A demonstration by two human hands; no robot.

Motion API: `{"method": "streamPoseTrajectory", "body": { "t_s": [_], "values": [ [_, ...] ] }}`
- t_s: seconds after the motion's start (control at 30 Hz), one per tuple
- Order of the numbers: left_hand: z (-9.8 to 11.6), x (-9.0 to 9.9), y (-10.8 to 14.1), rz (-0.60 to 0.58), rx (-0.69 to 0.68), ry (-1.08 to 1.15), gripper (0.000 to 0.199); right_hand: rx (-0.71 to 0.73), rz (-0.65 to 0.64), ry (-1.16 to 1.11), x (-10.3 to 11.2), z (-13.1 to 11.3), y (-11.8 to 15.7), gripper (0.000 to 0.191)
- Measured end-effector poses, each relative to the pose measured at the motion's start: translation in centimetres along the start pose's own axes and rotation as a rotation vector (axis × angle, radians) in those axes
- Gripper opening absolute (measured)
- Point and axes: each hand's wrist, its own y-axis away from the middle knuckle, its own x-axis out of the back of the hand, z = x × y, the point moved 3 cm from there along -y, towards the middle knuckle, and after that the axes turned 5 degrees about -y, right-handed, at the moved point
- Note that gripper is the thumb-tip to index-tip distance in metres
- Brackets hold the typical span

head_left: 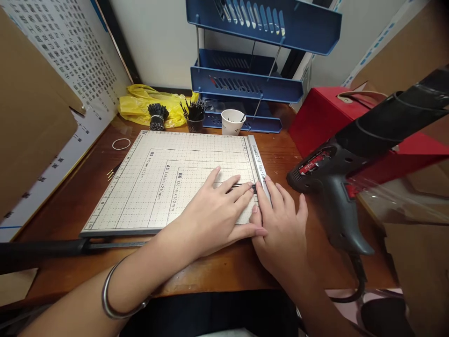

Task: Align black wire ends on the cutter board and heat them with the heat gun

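Observation:
A white gridded paper cutter (140,196) lies on the table in front of me. My left hand (217,208) rests flat on its board with the fingers spread. Thin black strands (250,186) show between and beyond those fingertips, partly hidden under them. On the cutter's right-hand metal rail (257,161) lies my right hand (280,220), its fingers stretched forward and its index fingertip beside the ends of the strands. My left thumb touches the right hand near its thumb. The cutter's black-handled arm (70,247) extends along the near edge.
At the back stand a bundle of black strands (157,116), a dark cup of them (195,124), a white paper cup (232,122) and a blue tiered rack (245,84). A yellow bag (140,100) is behind. A heat gun (336,182) and red box (308,117) occupy the right.

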Motion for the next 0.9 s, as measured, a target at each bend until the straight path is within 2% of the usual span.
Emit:
{"method": "streamPoseTrajectory", "body": {
  "t_s": [0.37, 0.63, 0.9],
  "values": [
    [-0.40, 0.68, 0.07, -0.012, 0.005, 0.052, 0.077, -0.006, -0.035, -0.014, -0.06, 0.17, 0.13, 0.048],
    [0.21, 0.46, -0.15, -0.005, -0.009, 0.036, 0.080, -0.007, -0.048, -0.013, -0.04, 0.08, 0.03, 0.048],
    [-0.10, 0.68, 0.01, -0.031, 0.005, 0.057, 0.078, -0.023, -0.068, -0.021, 0.09, 0.10, 0.06, 0.048]
  ]
}}
